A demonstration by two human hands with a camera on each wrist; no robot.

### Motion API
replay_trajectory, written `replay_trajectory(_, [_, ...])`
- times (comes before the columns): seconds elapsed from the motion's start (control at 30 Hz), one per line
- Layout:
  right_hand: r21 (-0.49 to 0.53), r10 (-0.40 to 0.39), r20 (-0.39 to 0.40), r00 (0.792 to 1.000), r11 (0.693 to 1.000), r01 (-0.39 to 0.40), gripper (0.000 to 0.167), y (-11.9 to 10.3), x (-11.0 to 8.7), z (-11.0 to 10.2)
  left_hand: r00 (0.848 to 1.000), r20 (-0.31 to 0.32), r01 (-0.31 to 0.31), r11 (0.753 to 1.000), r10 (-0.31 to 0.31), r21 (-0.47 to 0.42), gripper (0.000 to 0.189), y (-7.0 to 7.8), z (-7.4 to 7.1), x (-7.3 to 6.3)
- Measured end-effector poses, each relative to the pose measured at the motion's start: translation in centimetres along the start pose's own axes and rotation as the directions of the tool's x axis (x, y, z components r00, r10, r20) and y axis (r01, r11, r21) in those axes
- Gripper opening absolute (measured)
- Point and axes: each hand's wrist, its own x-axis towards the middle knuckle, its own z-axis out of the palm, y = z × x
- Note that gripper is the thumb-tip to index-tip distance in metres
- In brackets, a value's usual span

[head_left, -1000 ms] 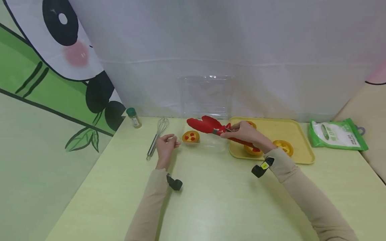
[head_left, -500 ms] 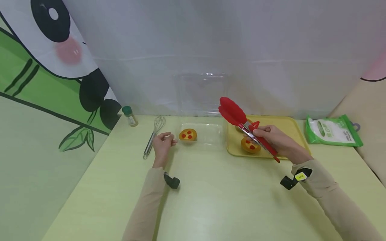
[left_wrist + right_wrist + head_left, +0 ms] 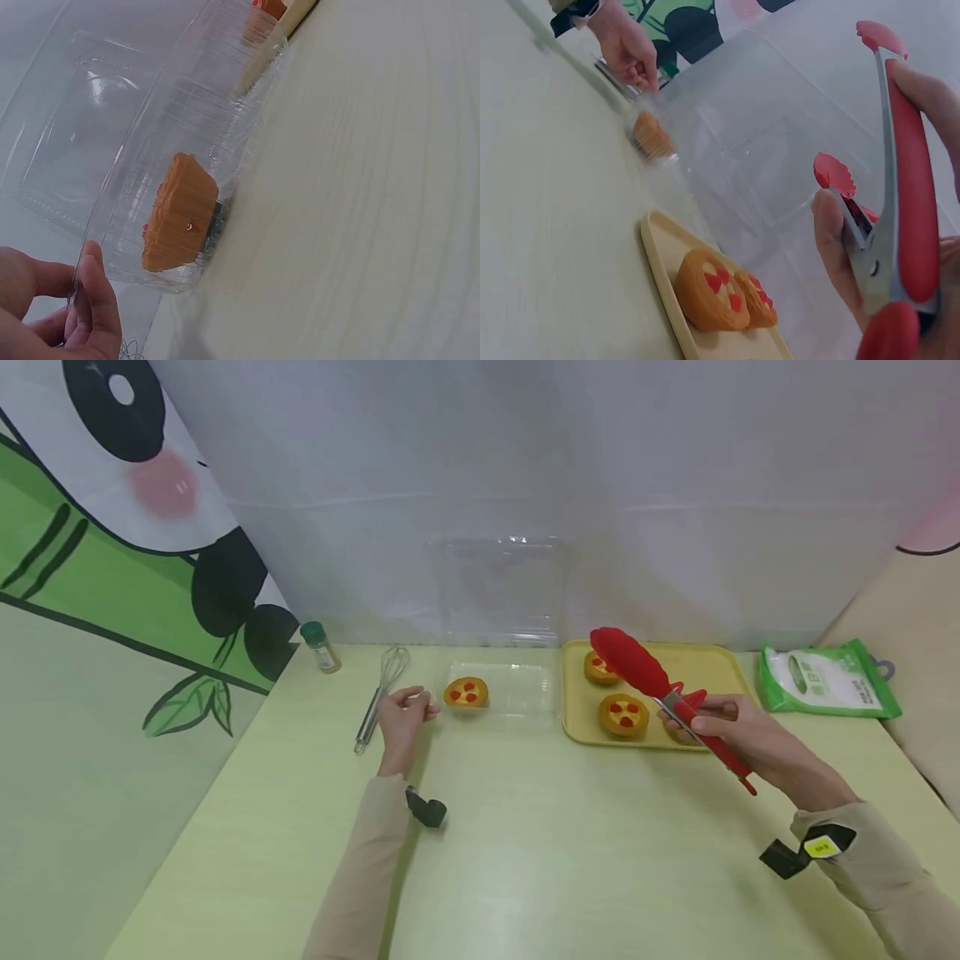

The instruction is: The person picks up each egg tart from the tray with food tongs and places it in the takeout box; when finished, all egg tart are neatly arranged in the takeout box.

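In the left wrist view, my left hand [image 3: 86,307] pinches the rim of a clear plastic clamshell box [image 3: 202,112] between thumb and fingers. Its lid [image 3: 502,585] stands up against the back cloth. One small tart with red topping [image 3: 466,693] sits at the left end of the box. My right hand [image 3: 738,735] grips red-tipped tongs [image 3: 633,664], raised over the yellow tray [image 3: 697,672]. Nothing is between the tongs' heads, which stand apart in the right wrist view. On the tray's left side lie a front tart [image 3: 623,717] and a back tart [image 3: 600,668], partly covered by the tongs.
A whisk [image 3: 381,697] lies just left of my left hand. Behind it stands a green-capped spice jar [image 3: 321,647]. A green-and-white packet [image 3: 828,678] lies right of the tray. White cloth [image 3: 675,527] hangs along the table's back edge.
My right hand has carried the tongs from near the box to the right and closer to me, turning them. The left hand keeps its hold on the rim.
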Motion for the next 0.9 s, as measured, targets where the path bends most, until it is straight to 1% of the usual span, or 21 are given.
replay_trajectory(0.07, [-0.110,0.023,-0.088,0.996,0.993,-0.033,0.033,0.3,-0.8,-0.5,1.000,-0.003,0.001,1.000,-0.001,0.001,0.029,0.0,0.0,0.1])
replay_trajectory(0.13, [-0.202,0.046,-0.171,0.984,0.976,-0.080,0.049,0.6,-1.6,-1.1,1.000,-0.006,0.004,1.000,-0.004,0.008,0.029,0.1,-0.1,0.2])
replay_trajectory(0.2, [-0.272,0.054,-0.229,0.972,0.955,-0.118,0.063,0.9,-2.3,-1.6,1.000,-0.006,0.010,1.000,-0.010,0.014,0.029,0.2,-0.1,0.2])
replay_trajectory(0.27, [-0.328,0.048,-0.282,0.958,0.934,-0.144,0.071,1.1,-2.9,-2.2,1.000,-0.005,0.013,1.000,-0.013,0.014,0.030,0.3,-0.1,0.3])
replay_trajectory(0.33, [-0.372,0.021,-0.316,0.949,0.917,-0.145,0.071,1.4,-3.5,-2.6,1.000,-0.005,0.011,1.000,-0.011,0.013,0.030,0.4,-0.1,0.3])
replay_trajectory(0.4, [-0.444,-0.024,-0.352,0.936,0.884,-0.144,0.070,1.7,-4.1,-3.0,1.000,-0.006,0.005,1.000,-0.005,0.005,0.030,0.4,-0.1,0.4])
replay_trajectory(0.5, [-0.573,-0.107,-0.401,0.910,0.804,-0.158,0.065,2.1,-5.0,-3.4,1.000,-0.007,-0.005,1.000,0.005,0.001,0.029,0.2,-0.1,0.4])
replay_trajectory(0.57, [-0.630,-0.140,-0.428,0.893,0.755,-0.184,0.064,2.6,-5.5,-3.6,1.000,-0.007,-0.006,1.000,0.006,0.001,0.029,0.2,-0.1,0.5])
replay_trajectory(0.6, [-0.644,-0.149,-0.440,0.886,0.739,-0.196,0.062,2.8,-5.7,-3.6,1.000,-0.006,-0.004,1.000,0.004,0.004,0.029,0.1,0.0,0.5])
replay_trajectory(0.7, [-0.654,-0.136,-0.461,0.877,0.720,-0.232,0.065,3.6,-6.3,-3.9,1.000,0.000,0.007,1.000,-0.007,0.014,0.030,0.0,0.0,0.6])
replay_trajectory(0.77, [-0.663,-0.123,-0.470,0.874,0.703,-0.257,0.071,4.1,-6.5,-4.1,1.000,0.002,0.016,1.000,-0.016,0.013,0.030,0.0,0.0,0.5])
replay_trajectory(0.9, [-0.670,-0.099,-0.483,0.870,0.681,-0.295,0.076,4.9,-6.8,-4.4,1.000,0.000,0.028,1.000,-0.028,0.011,0.031,-0.1,0.0,0.4])
